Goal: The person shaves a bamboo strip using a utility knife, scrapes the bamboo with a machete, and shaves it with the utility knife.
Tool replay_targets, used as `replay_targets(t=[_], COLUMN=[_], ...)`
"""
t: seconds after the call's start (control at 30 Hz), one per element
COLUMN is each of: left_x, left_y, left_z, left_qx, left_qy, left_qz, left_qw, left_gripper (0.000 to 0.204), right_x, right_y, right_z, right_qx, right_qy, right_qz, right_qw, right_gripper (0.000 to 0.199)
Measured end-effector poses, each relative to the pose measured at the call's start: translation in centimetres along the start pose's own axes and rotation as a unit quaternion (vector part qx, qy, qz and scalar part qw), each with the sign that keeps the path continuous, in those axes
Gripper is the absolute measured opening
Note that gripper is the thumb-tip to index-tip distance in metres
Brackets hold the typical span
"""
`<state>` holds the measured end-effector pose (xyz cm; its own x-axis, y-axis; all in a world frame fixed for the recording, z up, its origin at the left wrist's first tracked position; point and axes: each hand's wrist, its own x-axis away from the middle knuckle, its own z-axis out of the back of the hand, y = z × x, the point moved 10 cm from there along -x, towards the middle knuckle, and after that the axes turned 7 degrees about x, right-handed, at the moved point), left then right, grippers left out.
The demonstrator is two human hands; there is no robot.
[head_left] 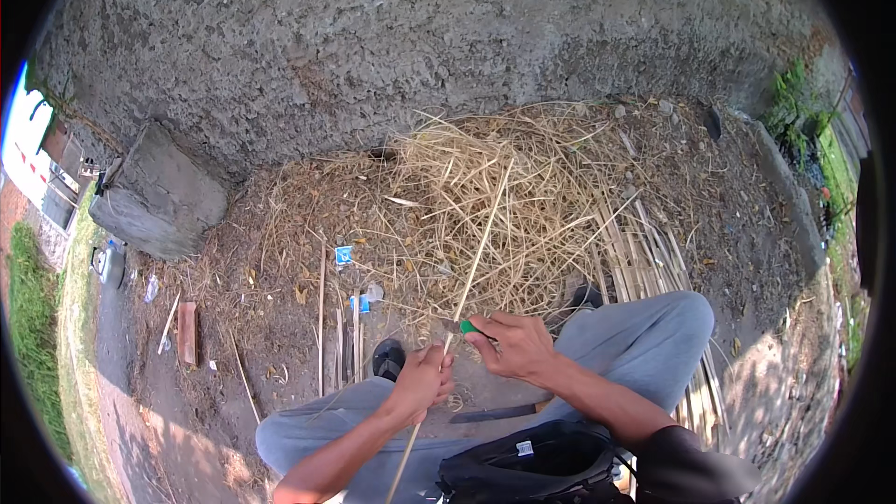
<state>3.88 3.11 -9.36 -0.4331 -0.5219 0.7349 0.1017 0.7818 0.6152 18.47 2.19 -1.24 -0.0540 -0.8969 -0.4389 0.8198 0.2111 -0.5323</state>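
My left hand grips a long thin bamboo strip that slants from my lap up over the straw heap. Just right of it, my right hand holds a small knife with a green handle, its blade against the strip. The two hands are almost touching. I sit low with both knees in grey trousers spread apart. A black bag rests at my waist.
A big heap of dry shavings lies ahead against a rough concrete wall. Finished bamboo strips are stacked at the right. A concrete block stands left, a wooden piece and thin sticks lie nearby.
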Motion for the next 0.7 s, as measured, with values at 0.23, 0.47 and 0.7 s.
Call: replay_targets(t=[0.23,0.47,0.7], left_x=[0.5,0.5,2.5], left_y=[0.5,0.5,-2.9], left_z=[0.5,0.1,0.6], left_qx=[-0.023,-0.01,-0.201], left_qy=[0.004,0.006,-0.055], left_qz=[-0.031,-0.015,-0.027], left_qw=[0.999,1.0,0.978], left_gripper=[0.035,0.036,0.036], right_x=[0.0,-0.3,-1.4], right_y=[-0.3,0.8,16.5], right_z=[-0.5,-0.7,5.8], right_qx=[0.029,0.004,0.073], right_qy=[0.004,0.011,0.044], right_qz=[-0.013,-0.03,-0.278], right_qw=[0.999,0.999,0.957], right_gripper=[0.023,0.024,0.029])
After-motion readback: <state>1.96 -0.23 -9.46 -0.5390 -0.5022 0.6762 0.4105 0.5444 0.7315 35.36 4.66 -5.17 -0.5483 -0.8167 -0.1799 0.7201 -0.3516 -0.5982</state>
